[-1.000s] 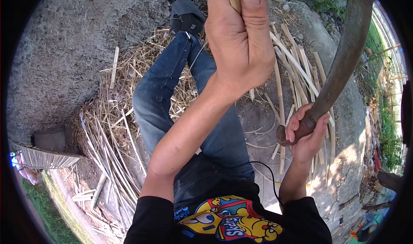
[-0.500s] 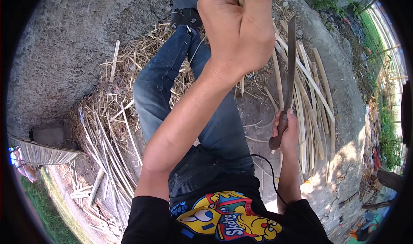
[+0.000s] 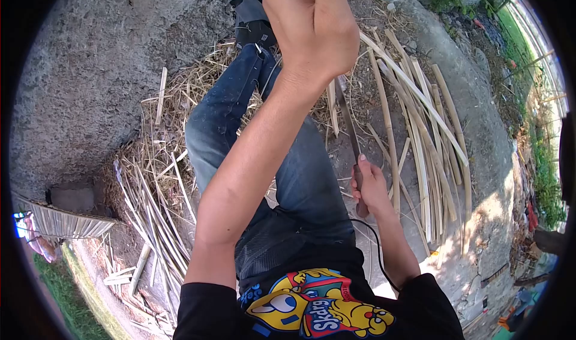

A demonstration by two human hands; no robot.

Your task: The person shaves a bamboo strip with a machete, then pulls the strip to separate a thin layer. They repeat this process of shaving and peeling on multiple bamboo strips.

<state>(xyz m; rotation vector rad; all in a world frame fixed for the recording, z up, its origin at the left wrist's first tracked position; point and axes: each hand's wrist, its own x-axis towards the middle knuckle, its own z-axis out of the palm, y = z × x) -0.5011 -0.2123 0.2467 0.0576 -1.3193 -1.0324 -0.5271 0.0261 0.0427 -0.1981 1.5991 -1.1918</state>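
Note:
My left hand (image 3: 312, 25) is raised at the top of the head view, its fingers closed round a bamboo strip (image 3: 333, 109). A bit of the strip shows between the fingers, and its lower end hangs out below the wrist. My right hand (image 3: 371, 184) grips the dark handle of a machete (image 3: 351, 124). The blade points up and away from me, and its far end passes close by the strip, partly hidden behind my left wrist.
Several long bamboo strips (image 3: 429, 142) lie on the ground at the right. Another pile of thin strips (image 3: 153, 220) is at the left, beside straw-like shavings (image 3: 171, 112). My bent legs (image 3: 309, 166) stretch forward. A thin black cable (image 3: 378, 241) runs near my right forearm.
My right hand has moved left with the machete, bringing the blade from over the right pile to beside the strip. My left hand has shifted slightly left and up, still holding the strip.

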